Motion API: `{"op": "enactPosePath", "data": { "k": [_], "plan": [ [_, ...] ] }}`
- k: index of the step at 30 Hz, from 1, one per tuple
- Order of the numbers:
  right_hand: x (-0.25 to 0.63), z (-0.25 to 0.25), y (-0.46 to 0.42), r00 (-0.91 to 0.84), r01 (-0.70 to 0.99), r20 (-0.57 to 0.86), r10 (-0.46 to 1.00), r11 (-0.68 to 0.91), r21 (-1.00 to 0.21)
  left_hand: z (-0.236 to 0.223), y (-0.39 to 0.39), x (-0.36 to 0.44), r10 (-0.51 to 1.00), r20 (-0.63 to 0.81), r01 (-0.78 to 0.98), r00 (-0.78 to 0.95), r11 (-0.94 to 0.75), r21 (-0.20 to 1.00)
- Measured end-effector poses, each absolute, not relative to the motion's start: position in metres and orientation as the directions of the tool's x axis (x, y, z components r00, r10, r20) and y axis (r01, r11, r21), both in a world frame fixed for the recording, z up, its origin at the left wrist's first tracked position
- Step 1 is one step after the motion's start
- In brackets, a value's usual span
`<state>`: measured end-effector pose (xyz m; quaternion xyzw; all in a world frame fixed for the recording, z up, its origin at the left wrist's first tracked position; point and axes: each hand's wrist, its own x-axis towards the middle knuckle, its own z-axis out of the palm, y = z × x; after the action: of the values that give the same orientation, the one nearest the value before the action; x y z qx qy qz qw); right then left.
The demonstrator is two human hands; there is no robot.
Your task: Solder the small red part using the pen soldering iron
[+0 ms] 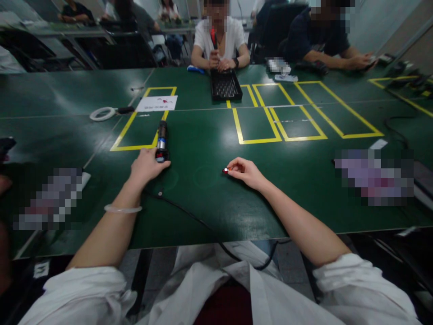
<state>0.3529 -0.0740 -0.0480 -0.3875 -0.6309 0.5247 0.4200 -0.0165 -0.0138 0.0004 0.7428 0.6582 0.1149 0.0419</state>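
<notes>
A dark cylindrical tool (162,136) with a silver and blue band lies on the green table, pointing away from me. My left hand (147,167) is at its near end, thumb on one side and fingers on the other, closed around it. To the right, my right hand (246,172) rests on the table with its fingers pinched. Between the thumb and fingertips it holds a small red and white piece (225,171), too small to name. A black cable (189,210) runs from near my left wrist across the table toward my lap.
Yellow tape rectangles (259,141) mark the green table (203,203). A black tray (226,92) stands opposite, before a seated person (219,45) holding a red and black tool. A printed sheet (157,103) and a white cable coil (102,113) lie left. Blurred items flank me.
</notes>
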Motion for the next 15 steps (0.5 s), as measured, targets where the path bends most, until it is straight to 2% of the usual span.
{"op": "enactPosePath", "data": {
  "k": [1, 3, 9, 15],
  "plan": [
    [0.353, -0.048, -0.074, -0.342, 0.041, 0.129, 0.931, 0.152, -0.988, 0.001, -0.02, -0.001, 0.993, 0.097, 0.983, 0.07, -0.086, 0.163],
    [0.353, -0.048, -0.074, -0.331, 0.029, 0.144, 0.933, 0.163, -0.986, 0.003, -0.033, 0.03, 0.992, 0.062, 0.985, 0.108, -0.116, 0.129],
    [0.352, -0.044, -0.077, -0.322, 0.09, 0.204, 0.924, 0.244, -0.965, 0.006, -0.065, 0.104, 0.943, 0.055, 0.933, 0.329, -0.334, 0.135],
    [0.354, -0.039, -0.079, -0.314, 0.214, 0.279, 0.907, 0.354, -0.91, 0.006, -0.079, 0.143, 0.891, 0.078, 0.88, 0.447, -0.454, 0.142]
  ]
}}
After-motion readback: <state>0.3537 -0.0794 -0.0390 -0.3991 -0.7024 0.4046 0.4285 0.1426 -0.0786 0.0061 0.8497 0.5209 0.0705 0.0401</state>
